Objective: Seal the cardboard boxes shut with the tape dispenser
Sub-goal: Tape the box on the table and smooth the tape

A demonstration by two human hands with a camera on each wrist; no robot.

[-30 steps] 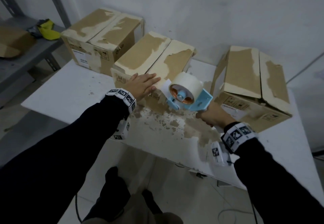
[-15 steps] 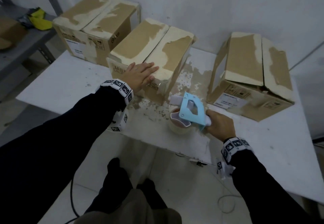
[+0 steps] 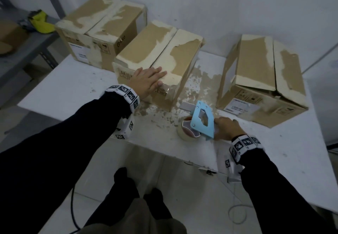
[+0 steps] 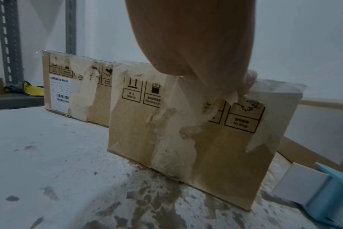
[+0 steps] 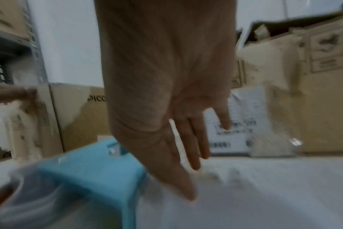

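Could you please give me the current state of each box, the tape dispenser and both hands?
Left box: upright, flaps down.
Middle box: upright, flaps down, clear tape over its near edge.
Right box: tilted, flaps not flat.
Tape dispenser: lying on the table.
Left hand: flat on the middle box's near edge.
Right hand: beside the dispenser's handle, fingers straight.

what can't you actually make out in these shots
- Right hand and tape dispenser, right wrist view: motion blur; contact unclear.
- Left hand fingertips on middle box, left wrist view: palm blocks them.
- Fresh tape over the middle box's top seam, head view: too dim and glossy to tell.
- Right box label text, every view: too small or blurred.
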